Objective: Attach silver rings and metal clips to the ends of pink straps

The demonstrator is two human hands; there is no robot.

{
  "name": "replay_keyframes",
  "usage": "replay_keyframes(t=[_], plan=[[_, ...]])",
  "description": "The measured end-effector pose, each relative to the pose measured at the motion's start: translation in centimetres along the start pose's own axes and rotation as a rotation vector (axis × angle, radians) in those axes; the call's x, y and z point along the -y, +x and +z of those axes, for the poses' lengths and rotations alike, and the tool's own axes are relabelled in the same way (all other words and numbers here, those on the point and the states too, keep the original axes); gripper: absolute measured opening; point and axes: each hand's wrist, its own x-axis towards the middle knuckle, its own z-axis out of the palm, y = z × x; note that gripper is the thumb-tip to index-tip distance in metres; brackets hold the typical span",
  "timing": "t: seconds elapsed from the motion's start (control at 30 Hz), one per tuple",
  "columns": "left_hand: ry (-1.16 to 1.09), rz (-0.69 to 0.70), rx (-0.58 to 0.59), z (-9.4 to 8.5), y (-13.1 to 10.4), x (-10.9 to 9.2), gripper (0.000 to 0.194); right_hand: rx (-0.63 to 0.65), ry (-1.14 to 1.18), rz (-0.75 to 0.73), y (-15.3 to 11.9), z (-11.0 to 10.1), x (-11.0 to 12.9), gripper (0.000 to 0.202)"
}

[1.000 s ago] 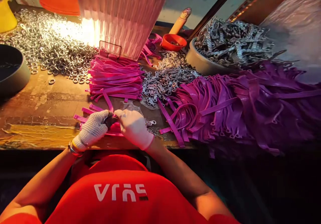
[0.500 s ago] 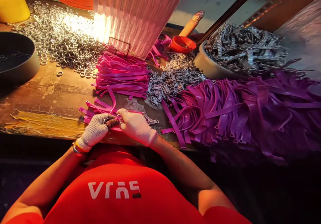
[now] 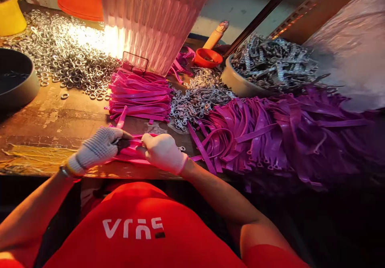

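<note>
Comparing the hands with half a second ago, a gap has been opened between them: the fingertips were almost meeting over a strap end, and are now drawn apart. The left hand [image 3: 95, 147], gloved and dark at the fingertips, is curled beside a raised pink strap [image 3: 121, 117], whose lower end is hidden behind the fingers; whether it is gripped cannot be told. The right hand [image 3: 165, 152] is bent inward, thumb near forefinger, over the loose pink straps [image 3: 134, 155]; whether anything is pinched there cannot be told either. The close fingertip work thus appears to have been eased, at least for the moment.

The raised strap is leaned toward the neat pink bundle [image 3: 140, 95], just beyond the hands on the surface [image 3: 45, 119]. Metal clasps [image 3: 192, 105] are heaped beside that bundle, between it and the large purple pile [image 3: 258, 134], while metal rings [image 3: 80, 73] are spread on its left.
</note>
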Motion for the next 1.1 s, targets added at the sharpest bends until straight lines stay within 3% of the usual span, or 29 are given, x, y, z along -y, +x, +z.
replay_keyframes(t=[0.1,0.2,0.27,0.37,0.43,0.5,0.67,0.87,0.93,1.03,1.1], plan=[[-0.134,-0.106,-0.133,-2.5,0.1,0.0,0.024,0.056,0.007,0.118,-0.6,-0.6,-1.0,0.04],[-0.489,-0.268,-0.25,-2.8,0.5,1.0,0.027,0.211,0.043,0.166,-1.1,-0.7,-3.8,0.043],[-0.805,-0.393,-0.273,-1.9,1.2,1.6,0.029,0.223,0.093,0.211,-0.9,-0.3,-6.8,0.042],[-1.195,-0.562,-0.254,0.3,2.6,1.9,0.026,0.056,0.069,0.478,0.2,1.4,-11.2,0.031],[-1.341,-0.614,-0.22,1.6,3.4,1.8,0.021,0.016,-0.008,0.627,1.2,3.2,-13.1,0.031],[-1.392,-0.615,-0.193,2.7,3.8,1.7,0.018,0.003,-0.038,0.675,1.8,5.1,-13.7,0.034],[-1.398,-0.532,-0.15,4.0,3.0,2.0,0.017,-0.081,0.04,0.641,1.6,7.5,-13.7,0.036],[-1.238,-0.379,-0.167,5.8,1.6,2.7,0.016,-0.244,0.184,0.593,1.0,6.7,-14.1,0.032],[-1.192,-0.369,-0.16,6.5,1.5,2.7,0.012,-0.29,0.304,0.498,0.7,5.9,-12.8,0.033],[-1.242,-0.447,-0.142,7.1,1.5,2.3,0.002,-0.345,0.663,0.232,0.2,4.6,-9.2,0.03],[-1.324,-0.519,-0.147,7.3,1.4,1.8,0.008,-0.371,0.841,0.116,-0.1,3.7,-6.7,0.028]])
